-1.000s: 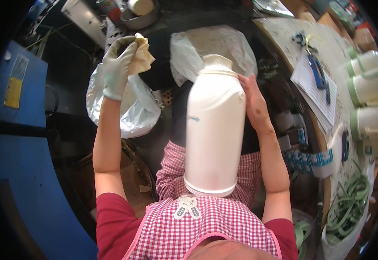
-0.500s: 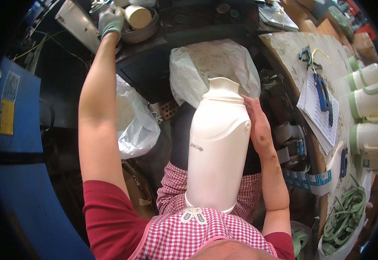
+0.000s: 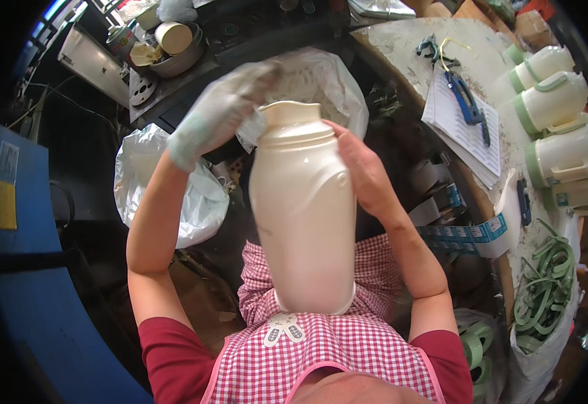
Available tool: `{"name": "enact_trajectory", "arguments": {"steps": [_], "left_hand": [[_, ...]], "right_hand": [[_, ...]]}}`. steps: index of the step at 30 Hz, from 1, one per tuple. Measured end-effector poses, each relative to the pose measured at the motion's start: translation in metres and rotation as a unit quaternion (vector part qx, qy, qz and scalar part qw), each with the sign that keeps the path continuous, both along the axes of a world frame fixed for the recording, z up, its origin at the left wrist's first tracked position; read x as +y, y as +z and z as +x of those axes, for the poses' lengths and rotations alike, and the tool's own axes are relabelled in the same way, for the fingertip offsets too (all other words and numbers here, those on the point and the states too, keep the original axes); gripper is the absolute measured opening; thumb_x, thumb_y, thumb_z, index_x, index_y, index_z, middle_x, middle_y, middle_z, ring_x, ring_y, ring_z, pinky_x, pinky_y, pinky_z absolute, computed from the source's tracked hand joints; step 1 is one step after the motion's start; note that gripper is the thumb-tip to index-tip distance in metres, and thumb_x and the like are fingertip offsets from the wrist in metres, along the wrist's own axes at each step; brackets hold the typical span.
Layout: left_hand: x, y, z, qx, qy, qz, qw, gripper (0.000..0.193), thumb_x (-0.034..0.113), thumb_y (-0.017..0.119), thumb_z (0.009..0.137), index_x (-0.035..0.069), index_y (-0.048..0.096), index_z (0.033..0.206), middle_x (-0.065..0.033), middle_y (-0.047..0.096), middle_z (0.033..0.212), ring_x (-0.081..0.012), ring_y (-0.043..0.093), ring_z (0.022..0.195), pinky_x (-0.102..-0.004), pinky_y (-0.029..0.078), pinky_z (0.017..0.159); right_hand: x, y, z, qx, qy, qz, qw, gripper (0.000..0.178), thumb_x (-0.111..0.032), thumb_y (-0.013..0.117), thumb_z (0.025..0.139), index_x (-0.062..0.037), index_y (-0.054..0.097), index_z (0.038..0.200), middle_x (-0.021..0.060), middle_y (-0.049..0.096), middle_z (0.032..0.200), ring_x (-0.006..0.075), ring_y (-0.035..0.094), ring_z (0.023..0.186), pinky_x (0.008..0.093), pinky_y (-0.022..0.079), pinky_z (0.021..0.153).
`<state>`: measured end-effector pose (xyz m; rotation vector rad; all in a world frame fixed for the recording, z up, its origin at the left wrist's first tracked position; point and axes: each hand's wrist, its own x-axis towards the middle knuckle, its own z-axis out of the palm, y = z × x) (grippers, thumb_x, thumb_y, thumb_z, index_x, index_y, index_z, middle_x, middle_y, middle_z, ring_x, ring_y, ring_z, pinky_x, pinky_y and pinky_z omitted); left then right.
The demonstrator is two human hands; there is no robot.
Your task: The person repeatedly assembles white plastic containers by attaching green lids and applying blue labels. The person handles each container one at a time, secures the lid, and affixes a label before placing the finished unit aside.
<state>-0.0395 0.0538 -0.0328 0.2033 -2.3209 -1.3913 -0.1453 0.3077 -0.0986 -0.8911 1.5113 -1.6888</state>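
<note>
A cream-white vacuum flask body (image 3: 302, 215) rests tilted on my lap, its base against my checked apron and its open, lipped mouth pointing away from me. My right hand (image 3: 367, 172), bare, grips the flask's shoulder on the right side, with fingertips near the neck ring. In a pale knitted glove, my left hand (image 3: 223, 111) is raised just left of and above the mouth. Motion smears its fingers, so whether it holds anything is not visible.
White plastic bags (image 3: 203, 209) sit left and beyond the flask. A metal bowl (image 3: 179, 62) with a cream cup stands on the dark bench. The right worktable (image 3: 392, 44) carries papers, blue cutters (image 3: 466, 101), several green-and-cream jugs (image 3: 563, 158) and a label strip. Green handles (image 3: 543, 289) fill a bag nearby.
My left hand has come back from the bowl area on the far bench to beside the flask's mouth. The view has shifted, and my right hand stays at the flask's shoulder.
</note>
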Motion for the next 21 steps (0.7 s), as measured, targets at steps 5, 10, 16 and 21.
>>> {"name": "enact_trajectory", "arguments": {"steps": [5,10,16,21], "left_hand": [[0.049,0.085,0.007,-0.254,-0.028,-0.240,0.936,0.042,0.036,0.065,0.099,-0.002,0.078,0.112,-0.0124,0.077,0.101,-0.0179,0.072,0.089,-0.0325,0.057,0.084],[0.068,0.135,0.083,0.019,0.072,-0.245,0.967,0.033,0.023,0.062,0.100,0.000,0.076,0.120,-0.0071,0.077,0.100,-0.0119,0.069,0.088,-0.0279,0.054,0.081],[0.089,0.123,0.155,0.235,0.232,-0.189,0.925,0.039,0.017,0.051,0.104,-0.007,0.065,0.132,-0.0141,0.073,0.121,-0.0184,0.069,0.107,-0.0324,0.053,0.098],[0.073,0.031,0.202,0.088,0.197,0.120,0.969,0.052,0.017,0.062,0.098,-0.003,0.054,0.145,-0.0105,0.063,0.138,-0.0191,0.058,0.129,-0.0342,0.045,0.110]], "right_hand": [[0.035,0.011,0.006,0.280,-0.044,0.003,0.959,0.056,-0.040,0.051,0.114,0.0031,0.054,0.150,0.0137,0.069,0.133,0.0177,0.062,0.125,0.0328,0.048,0.106],[0.069,0.000,0.013,-0.113,0.015,0.121,0.986,0.051,-0.035,0.056,0.112,0.0016,0.057,0.147,0.0076,0.066,0.132,0.0149,0.061,0.121,0.0315,0.047,0.106],[0.068,0.023,-0.001,-0.222,-0.121,-0.130,0.959,0.058,-0.036,0.057,0.111,0.0042,0.048,0.152,0.0173,0.062,0.143,0.0223,0.058,0.135,0.0361,0.043,0.117],[0.060,0.081,-0.026,-0.086,-0.214,-0.197,0.953,0.043,-0.035,0.061,0.109,0.0041,0.070,0.124,0.0102,0.077,0.112,0.0136,0.074,0.095,0.0260,0.058,0.085]]}}
